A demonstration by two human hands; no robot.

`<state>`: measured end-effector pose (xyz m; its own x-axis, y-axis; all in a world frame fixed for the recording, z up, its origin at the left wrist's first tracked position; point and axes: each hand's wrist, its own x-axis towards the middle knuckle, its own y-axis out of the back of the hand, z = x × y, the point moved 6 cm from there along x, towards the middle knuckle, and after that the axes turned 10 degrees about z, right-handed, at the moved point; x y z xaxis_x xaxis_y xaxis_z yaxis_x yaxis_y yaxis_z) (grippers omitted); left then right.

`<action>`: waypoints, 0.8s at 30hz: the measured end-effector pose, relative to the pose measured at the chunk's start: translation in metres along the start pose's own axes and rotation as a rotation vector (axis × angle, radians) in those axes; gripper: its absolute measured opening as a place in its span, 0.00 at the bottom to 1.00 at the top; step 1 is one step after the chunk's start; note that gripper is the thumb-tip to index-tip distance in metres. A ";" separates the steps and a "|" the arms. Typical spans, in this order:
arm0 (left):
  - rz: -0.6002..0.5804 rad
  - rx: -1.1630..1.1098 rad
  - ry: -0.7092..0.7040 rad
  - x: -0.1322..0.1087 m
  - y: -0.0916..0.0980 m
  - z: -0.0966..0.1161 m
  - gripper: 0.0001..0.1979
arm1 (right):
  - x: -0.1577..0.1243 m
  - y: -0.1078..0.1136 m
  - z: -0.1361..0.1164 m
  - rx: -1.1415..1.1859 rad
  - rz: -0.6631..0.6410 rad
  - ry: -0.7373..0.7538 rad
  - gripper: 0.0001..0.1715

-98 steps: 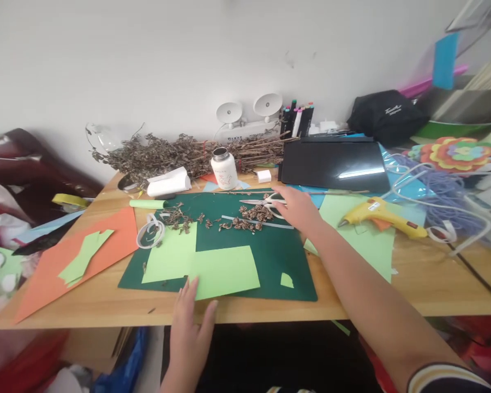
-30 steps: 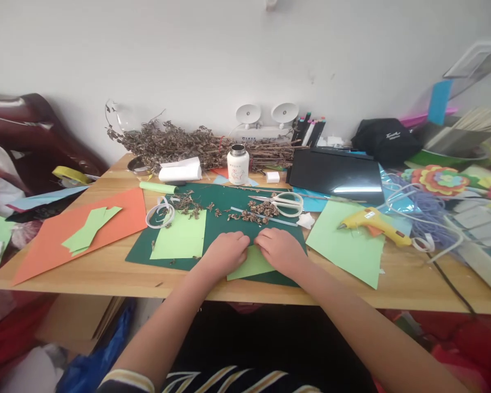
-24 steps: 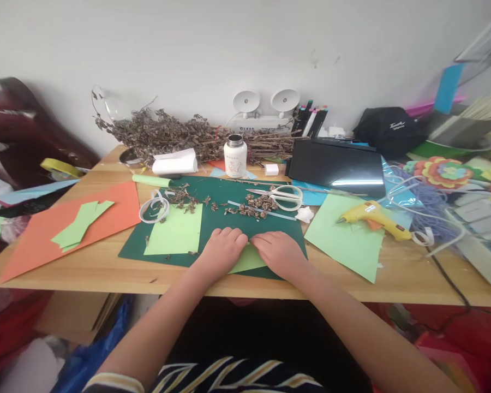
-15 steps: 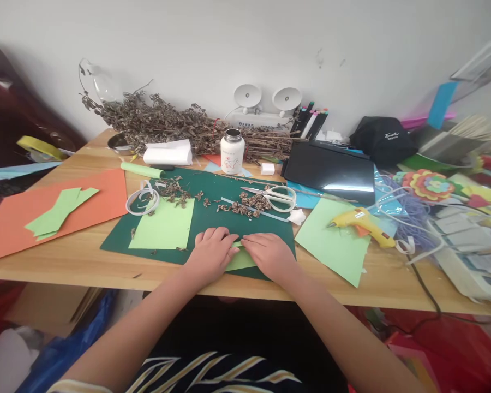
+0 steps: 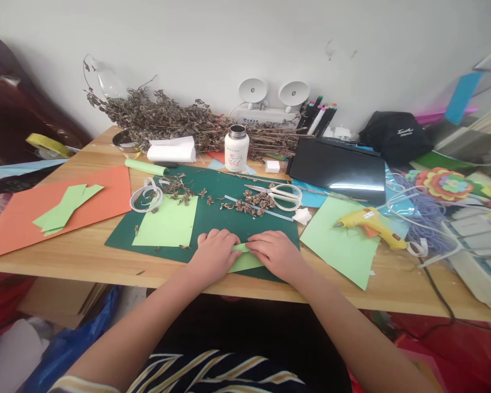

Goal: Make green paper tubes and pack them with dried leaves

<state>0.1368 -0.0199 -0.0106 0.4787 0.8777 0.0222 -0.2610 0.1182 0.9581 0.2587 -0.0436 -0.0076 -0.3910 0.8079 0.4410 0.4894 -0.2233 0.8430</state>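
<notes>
My left hand and my right hand press side by side on a light green paper sheet, folded at its far edge. The sheet lies at the near edge of a dark green cutting mat. Only a small wedge of the sheet shows between and below the hands. Both hands have their fingers curled down onto the paper. A second light green sheet lies flat on the mat just left of my left hand. White scissors and scattered dried bits lie beyond the hands.
A yellow glue gun rests on another green sheet at the right. Orange paper with green cut-offs lies left. Dried branches, a white bottle, a paper roll, a black tablet and markers line the back.
My right hand left the scissors and both hands came together on the green sheet, which is now folded smaller under them. The view shifted slightly.
</notes>
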 end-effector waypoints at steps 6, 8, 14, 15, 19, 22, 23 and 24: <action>-0.056 -0.116 0.035 0.000 -0.002 0.003 0.06 | 0.005 -0.001 0.005 0.064 -0.175 -0.041 0.09; -0.034 -0.100 0.039 0.000 -0.004 0.005 0.05 | 0.005 -0.002 0.005 0.061 -0.181 -0.025 0.08; 0.060 0.031 -0.053 -0.001 -0.004 0.009 0.05 | 0.005 -0.008 0.005 0.028 -0.145 0.002 0.06; 0.071 0.039 -0.086 -0.002 -0.004 0.010 0.05 | 0.004 -0.008 0.005 0.024 -0.135 0.015 0.05; 0.135 0.060 -0.136 -0.006 -0.003 0.010 0.05 | 0.002 -0.011 0.001 0.026 -0.095 0.093 0.07; 0.234 0.100 -0.169 -0.012 -0.005 0.011 0.06 | -0.001 -0.011 -0.001 0.036 -0.057 0.152 0.09; 0.267 0.116 -0.196 -0.014 -0.005 0.012 0.07 | -0.002 -0.011 -0.002 0.038 -0.045 0.168 0.10; 0.292 0.132 -0.224 -0.016 -0.006 0.013 0.08 | -0.004 -0.011 -0.002 0.041 -0.036 0.181 0.10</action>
<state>0.1421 -0.0407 -0.0131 0.5753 0.7406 0.3473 -0.3102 -0.1953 0.9304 0.2531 -0.0452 -0.0177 -0.5412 0.7027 0.4619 0.5022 -0.1705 0.8478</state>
